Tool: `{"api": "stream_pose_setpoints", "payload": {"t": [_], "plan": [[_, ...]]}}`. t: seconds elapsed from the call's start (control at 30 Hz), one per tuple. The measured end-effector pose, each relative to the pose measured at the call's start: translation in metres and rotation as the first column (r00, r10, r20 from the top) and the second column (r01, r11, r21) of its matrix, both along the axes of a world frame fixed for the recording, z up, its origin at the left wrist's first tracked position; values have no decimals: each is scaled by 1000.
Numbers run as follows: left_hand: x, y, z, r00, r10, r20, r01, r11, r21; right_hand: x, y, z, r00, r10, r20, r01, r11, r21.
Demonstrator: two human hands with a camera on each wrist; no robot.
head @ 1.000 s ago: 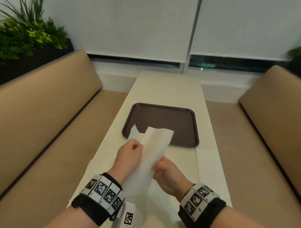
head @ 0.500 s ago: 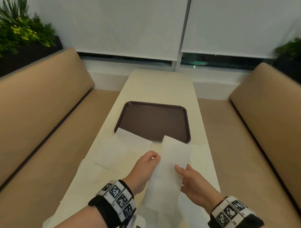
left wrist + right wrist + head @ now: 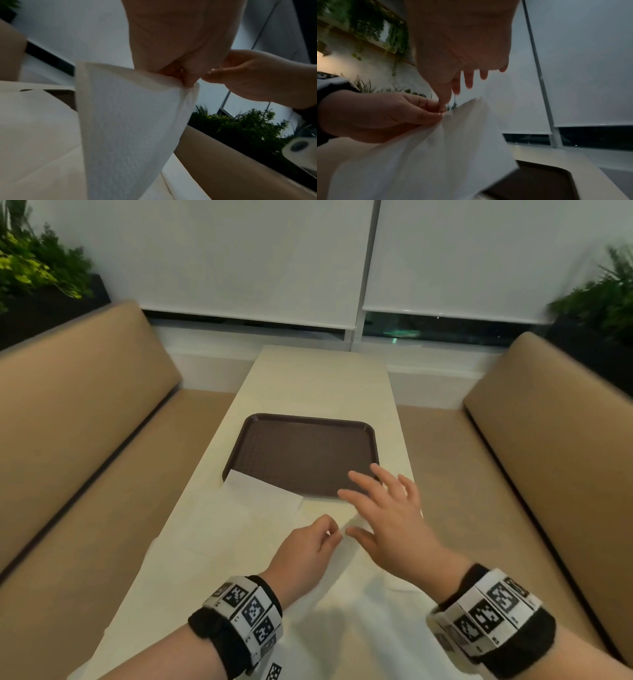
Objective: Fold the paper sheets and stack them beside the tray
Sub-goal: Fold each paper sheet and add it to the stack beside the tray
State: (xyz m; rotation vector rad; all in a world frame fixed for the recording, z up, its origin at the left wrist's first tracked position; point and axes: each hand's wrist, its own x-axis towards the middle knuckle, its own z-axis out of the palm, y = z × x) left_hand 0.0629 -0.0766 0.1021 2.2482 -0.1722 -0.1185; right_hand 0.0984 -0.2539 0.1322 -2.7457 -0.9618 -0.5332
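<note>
Both hands have dropped lower and nearer the counter than half a second ago, and the right hand (image 3: 387, 518), which then gripped the sheet's right edge, now spreads its straight fingers (image 3: 359, 479) over the near right corner of the tray, holding nothing. The head camera has also tipped, so the long cream counter (image 3: 318, 381) sits more central between the two tan padded benches (image 3: 78, 419).

Largest to smallest: the counter runs from the near edge away to the window sill, with bare surface beyond the tray and a narrow strip along its right side. On it the dark brown rectangular plastic tray (image 3: 301, 453) lies flat in the middle. A flat white paper sheet (image 3: 263, 498) lies near and left of the tray, its far corner overlapping the tray's near left rim. More white paper covers the near part of the counter under the wrists; its edges are hard to separate from the counter.

The thin white paper sheet (image 3: 130, 121) being handled hangs from the left hand (image 3: 305, 553), whose thumb and fingers (image 3: 188, 79) pinch its top corner. The right thumb tip lies just beside that pinch; whether it touches the paper cannot be told.
</note>
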Motion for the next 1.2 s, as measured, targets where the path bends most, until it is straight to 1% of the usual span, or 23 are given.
{"api": "stream_pose_setpoints", "payload": {"t": [0.03, 0.07, 0.13, 0.17, 0.27, 0.3, 0.37, 0.43, 0.53, 0.57, 0.63, 0.7, 0.77, 0.8, 0.87, 0.93, 1.0, 1.03, 1.1, 1.17, 1.2], "plan": [[0, -3, 1, 999, -27, 29, 25, 998, 52, 2, 2, 3, 1000, 23, 6, -22, 995, -93], [1, -5, 2, 998, -41, 54, 36, 996, 86, 2, 4, 8, 999, 50, 12, -48, 988, -147], [2, -5, 4, 995, -56, 87, 46, 992, 114, 5, 4, 13, 997, 82, 10, -78, 976, -204], [3, -4, 6, 993, -69, 95, 56, 990, 133, 6, 3, 15, 997, 76, -16, -77, 970, -233], [4, 0, 9, 988, -111, 110, 87, 976, 201, 8, 2, 27, 990, 16, -143, -62, 942, -329], [5, 2, 10, 986, -119, 118, 91, 972, 216, 9, 2, 33, 980, -24, -197, -51, 929, -366], [10, 9, 15, 984, -126, 129, 91, 965, 244, 13, -2, 44, 974, -82, -213, -10, 918, -397], [16, 18, 21, 982, -115, 148, 72, 961, 267, 18, -10, 53, 972, -120, -204, 43, 937, -346], [26, 36, 33, 982, -91, 163, 38, 952, 305, 26, -29, 56, 958, -165, -236, 118, 972, -204], [30, 41, 37, 986, -68, 154, 23, 960, 277, 26, -36, 55, 953, -173, -250, 139, 979, -150], [36, 48, 45, 992, -4, 128, -16, 988, 151, 24, -45, 54, 942, -169, -288, 171, 985, -20], [42, 47, 55, 989, 34, 142, -43, 997, 64, 21, -51, 54, 915, -165, -368, 208, 975, 80], [49, 43, 67, 983, 37, 181, -49, 997, 62, 19, -56, 56, 862, -179, -474, 260, 959, 111], [52, 42, 74, 979, 43, 197, -57, 996, 67, 18, -60, 57, 850, -179, -496, 276, 952, 129], [59, 42, 87, 975, 51, 218, -70, 994, 80, 18, -70, 61, 850, -181, -494, 294, 943, 159], [64, 44, 97, 973, 18, 229, -50, 989, 137, 18, -80, 65, 823, -208, -529, 311, 944, 112], [66, 41, 103, 971, -53, 234, -6, 970, 245, 16, -86, 72, 784, -276, -556, 338, 941, 11], [66, 38, 105, 968, -87, 235, 14, 955, 297, 15, -84, 76, 792, -288, -539, 339, 941, -4], [66, 29, 107, 958, -169, 232, 72, 924, 377, 10, -70, 78, 834, -238, -498, 288, 957, 24], [67, 16, 109, 939, -271, 213, 152, 881, 449, 3, -44, 74, 844, -183, -504, 223, 975, 19], [67, 9, 111, 928, -312, 204, 185, 861, 474, 0, -32, 69, 847, -166, -505, 213, 976, 36]]}}
